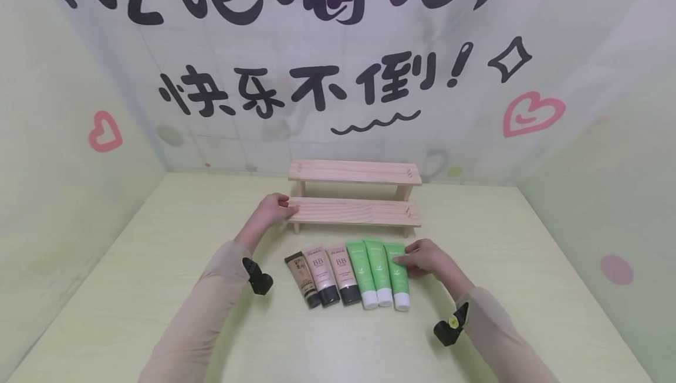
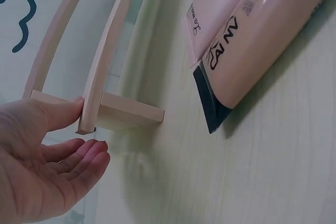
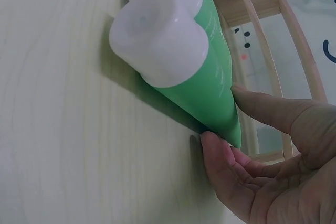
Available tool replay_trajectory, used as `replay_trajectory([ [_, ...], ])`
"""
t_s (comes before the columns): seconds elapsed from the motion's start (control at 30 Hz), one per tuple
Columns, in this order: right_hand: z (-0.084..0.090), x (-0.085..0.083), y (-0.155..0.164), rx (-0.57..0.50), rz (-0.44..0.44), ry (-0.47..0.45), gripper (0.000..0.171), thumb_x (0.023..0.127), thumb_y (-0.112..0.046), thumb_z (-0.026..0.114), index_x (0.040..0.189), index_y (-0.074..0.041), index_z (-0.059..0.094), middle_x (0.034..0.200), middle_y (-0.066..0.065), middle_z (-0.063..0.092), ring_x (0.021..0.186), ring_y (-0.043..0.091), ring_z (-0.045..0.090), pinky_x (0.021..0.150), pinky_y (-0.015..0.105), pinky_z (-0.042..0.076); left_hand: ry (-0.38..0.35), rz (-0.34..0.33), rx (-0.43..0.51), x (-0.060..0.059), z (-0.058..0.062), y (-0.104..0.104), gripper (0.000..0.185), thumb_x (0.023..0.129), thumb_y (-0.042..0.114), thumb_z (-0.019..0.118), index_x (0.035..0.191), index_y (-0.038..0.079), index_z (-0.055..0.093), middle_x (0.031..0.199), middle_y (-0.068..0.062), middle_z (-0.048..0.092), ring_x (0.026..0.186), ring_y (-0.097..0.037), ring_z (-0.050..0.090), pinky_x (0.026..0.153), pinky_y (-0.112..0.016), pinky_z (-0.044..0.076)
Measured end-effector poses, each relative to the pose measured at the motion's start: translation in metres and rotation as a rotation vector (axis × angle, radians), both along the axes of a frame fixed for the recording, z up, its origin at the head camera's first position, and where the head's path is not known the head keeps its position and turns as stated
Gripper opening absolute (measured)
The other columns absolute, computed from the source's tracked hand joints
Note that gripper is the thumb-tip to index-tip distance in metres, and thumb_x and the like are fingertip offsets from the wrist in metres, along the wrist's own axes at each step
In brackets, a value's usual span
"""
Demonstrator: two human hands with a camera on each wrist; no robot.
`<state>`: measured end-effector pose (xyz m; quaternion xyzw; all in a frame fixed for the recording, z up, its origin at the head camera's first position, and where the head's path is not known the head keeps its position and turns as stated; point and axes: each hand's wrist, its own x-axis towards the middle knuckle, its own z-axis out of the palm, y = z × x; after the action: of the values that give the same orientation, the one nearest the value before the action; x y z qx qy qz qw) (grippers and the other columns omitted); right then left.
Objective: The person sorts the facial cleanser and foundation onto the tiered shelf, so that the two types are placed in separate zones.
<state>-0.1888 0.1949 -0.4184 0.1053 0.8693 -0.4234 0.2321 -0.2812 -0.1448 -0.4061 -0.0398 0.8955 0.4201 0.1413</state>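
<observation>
Only head view shows 6 tubes (image 1: 348, 274) between hands.

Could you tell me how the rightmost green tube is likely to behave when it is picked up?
The green tube looks soft-walled, so it may dent under the right hand. Lying flat, it seems unlikely to roll. Its white cap probably weights that end.

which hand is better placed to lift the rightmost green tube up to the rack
Right. The right hand already pinches the rightmost green tube at its crimped end, thumb above and fingers beneath. The left hand is busy at the left end of the wooden rack, likely steadying it.
</observation>
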Motion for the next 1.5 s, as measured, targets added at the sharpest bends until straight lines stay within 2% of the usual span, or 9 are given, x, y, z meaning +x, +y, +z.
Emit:
replay_trajectory([
  [0.27,-0.001,-0.003,-0.004,0.025,0.017,-0.004,0.047,0.080,-0.020,0.070,0.111,0.010,0.052,0.086,0.009,0.061,0.062,0.009,0.057,0.059,0.023,0.052,0.001,-0.005,0.009,0.000,0.005,0.002,0.055,0.089,0.022,0.058,0.132,-0.007,0.039,0.128,-0.024,0.050,0.113,-0.033,0.053,0.095,-0.039,0.046],
  [0.6,0.002,-0.002,-0.009,0.044,0.022,-0.014,0.028,0.080,-0.019,0.069,0.091,0.001,0.053,0.076,0.004,0.056,0.062,0.011,0.056,0.058,0.023,0.051,-0.032,-0.009,0.021,-0.002,0.008,0.004,0.055,0.089,0.019,0.058,0.132,-0.009,0.037,0.128,-0.024,0.050,0.114,-0.032,0.052,0.098,-0.037,0.045],
  [0.7,0.002,-0.001,-0.010,0.036,0.017,-0.009,0.031,0.080,-0.017,0.069,0.095,0.004,0.052,0.079,0.006,0.056,0.063,0.012,0.056,0.058,0.024,0.051,-0.035,-0.012,0.017,-0.004,0.010,0.005,0.053,0.088,0.018,0.059,0.130,-0.010,0.039,0.125,-0.024,0.052,0.112,-0.032,0.053,0.097,-0.036,0.046],
  [0.9,-0.002,0.001,-0.009,0.010,0.009,0.006,0.049,0.078,-0.016,0.070,0.112,0.011,0.047,0.090,0.015,0.058,0.066,0.015,0.058,0.062,0.027,0.054,-0.056,0.006,0.029,-0.002,0.012,0.005,0.052,0.087,0.015,0.060,0.128,-0.010,0.040,0.124,-0.025,0.053,0.111,-0.032,0.054,0.095,-0.035,0.047],
  [1.17,-0.004,0.005,0.001,-0.041,0.007,0.015,0.050,0.079,-0.017,0.069,0.113,0.012,0.047,0.091,0.015,0.061,0.069,0.014,0.060,0.063,0.029,0.055,-0.091,-0.005,0.036,0.002,0.013,0.007,0.053,0.088,0.016,0.059,0.129,-0.010,0.037,0.125,-0.025,0.051,0.111,-0.032,0.053,0.098,-0.037,0.045],
  [1.27,-0.002,0.005,0.007,-0.065,0.023,0.018,0.051,0.080,-0.019,0.068,0.115,0.012,0.046,0.092,0.014,0.061,0.074,0.015,0.060,0.067,0.031,0.055,-0.080,-0.015,0.027,-0.002,0.003,0.006,0.055,0.087,0.019,0.061,0.130,-0.007,0.040,0.124,-0.020,0.053,0.109,-0.028,0.055,0.098,-0.036,0.044],
  [1.33,0.000,0.005,0.009,-0.088,0.029,0.016,0.051,0.081,-0.019,0.068,0.115,0.012,0.045,0.093,0.013,0.060,0.076,0.015,0.059,0.069,0.032,0.055,-0.046,-0.039,0.041,-0.026,-0.026,-0.004,0.060,0.082,0.026,0.067,0.126,-0.007,0.043,0.115,-0.018,0.058,0.099,-0.024,0.059,0.088,-0.032,0.049],
  [1.4,0.003,0.004,0.010,-0.109,0.040,0.014,0.051,0.081,-0.019,0.068,0.115,0.011,0.045,0.093,0.012,0.060,0.077,0.015,0.059,0.070,0.033,0.056,-0.053,-0.038,0.040,-0.039,-0.040,-0.008,0.063,0.080,0.028,0.070,0.126,-0.006,0.044,0.114,-0.016,0.060,0.097,-0.022,0.060,0.087,-0.032,0.050],
  [1.5,0.006,0.003,0.010,-0.135,0.053,0.015,0.050,0.081,-0.018,0.068,0.115,0.010,0.045,0.092,0.011,0.061,0.077,0.015,0.060,0.072,0.034,0.056,-0.070,-0.012,0.026,-0.043,-0.039,-0.007,0.062,0.080,0.027,0.069,0.126,-0.007,0.044,0.114,-0.019,0.059,0.097,-0.025,0.060,0.085,-0.034,0.050],
])
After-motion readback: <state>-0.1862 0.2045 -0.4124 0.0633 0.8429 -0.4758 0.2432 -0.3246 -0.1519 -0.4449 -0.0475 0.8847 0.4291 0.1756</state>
